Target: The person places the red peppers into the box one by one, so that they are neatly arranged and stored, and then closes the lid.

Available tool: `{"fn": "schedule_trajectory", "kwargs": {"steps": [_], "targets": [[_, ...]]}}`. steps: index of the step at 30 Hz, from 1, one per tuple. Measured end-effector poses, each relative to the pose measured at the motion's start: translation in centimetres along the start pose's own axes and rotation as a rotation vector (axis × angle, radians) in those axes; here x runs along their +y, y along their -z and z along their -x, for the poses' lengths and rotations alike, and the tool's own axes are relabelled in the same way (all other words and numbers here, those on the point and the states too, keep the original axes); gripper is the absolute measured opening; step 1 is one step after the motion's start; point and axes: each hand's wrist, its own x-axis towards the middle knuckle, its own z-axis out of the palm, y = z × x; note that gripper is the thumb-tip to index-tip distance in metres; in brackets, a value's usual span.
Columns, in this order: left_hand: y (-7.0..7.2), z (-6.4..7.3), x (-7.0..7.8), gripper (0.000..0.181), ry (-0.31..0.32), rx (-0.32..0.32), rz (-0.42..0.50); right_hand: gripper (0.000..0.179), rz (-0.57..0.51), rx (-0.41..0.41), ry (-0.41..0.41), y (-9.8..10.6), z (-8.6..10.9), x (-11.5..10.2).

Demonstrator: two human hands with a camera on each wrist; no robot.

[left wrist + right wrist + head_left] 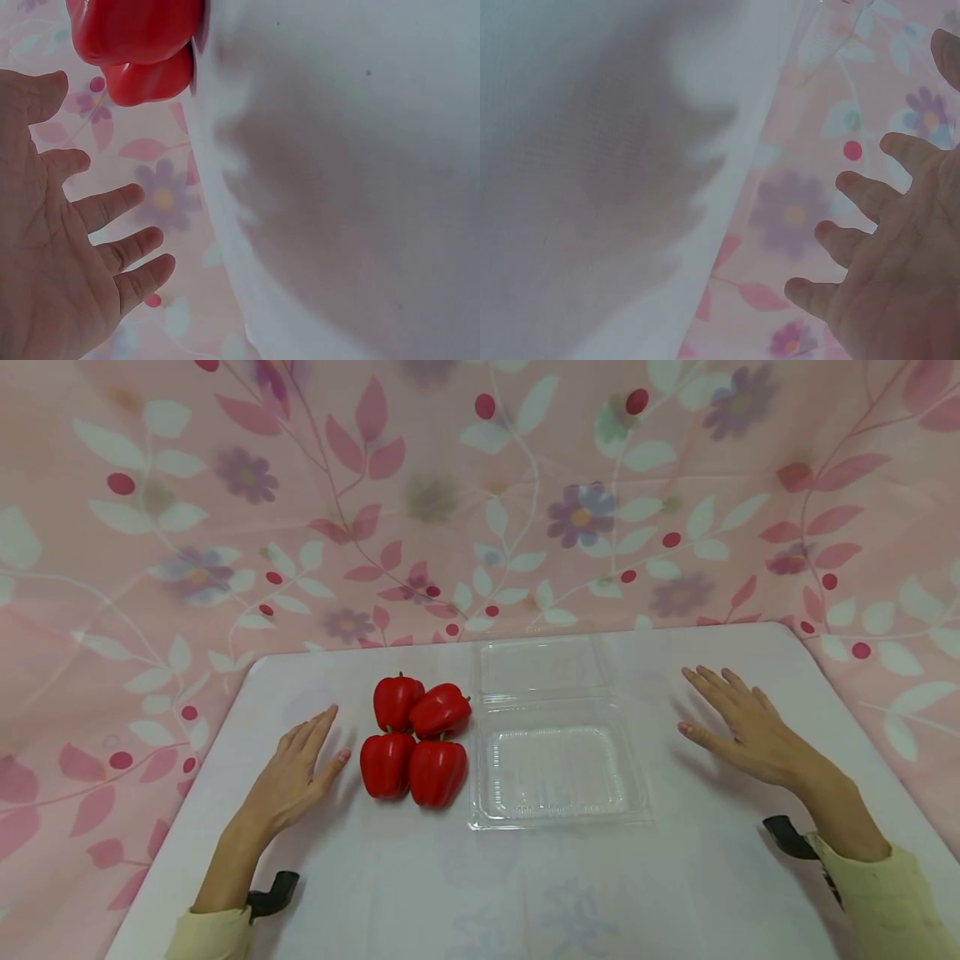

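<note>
Several red bell peppers (437,773) sit in a tight cluster left of the middle of the table. Right beside them lies a clear plastic clamshell box (555,768), its lid (542,667) folded back toward the wall. My left hand (288,777) hovers to the left of the peppers, fingers extended and nothing held. In the left wrist view, two red peppers (139,30) show beyond the thumb. On the other side, my right hand (742,731) is spread over the table, apart from the box and holding nothing. Its straight fingers (866,196) show in the right wrist view.
A white cloth covers the table (420,893), which has rounded far corners. Behind it hangs a pink floral curtain (450,510), which also shows along both sides. Black wrist mounts (273,893) stick out from both sleeves.
</note>
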Motion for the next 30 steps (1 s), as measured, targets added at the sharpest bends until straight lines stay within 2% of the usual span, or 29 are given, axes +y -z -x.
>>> {"fn": "schedule_trajectory", "kwargs": {"steps": [7,13,21,30], "targets": [[0.1,0.1,0.6,0.072,0.016,-0.020,0.010,0.082,-0.058,-0.011,0.020,0.1,0.0,-0.9],[0.2,0.1,0.7,0.065,-0.003,0.009,0.038,0.083,-0.123,-0.043,-0.004,0.1,-0.1,-1.6],[0.3,0.3,1.0,0.059,0.008,0.001,0.073,0.084,-0.185,-0.100,-0.003,-0.4,-0.1,-2.2],[0.3,0.2,1.3,0.055,0.007,0.000,0.087,0.080,-0.199,-0.112,-0.006,-0.9,0.1,-2.7]]}}
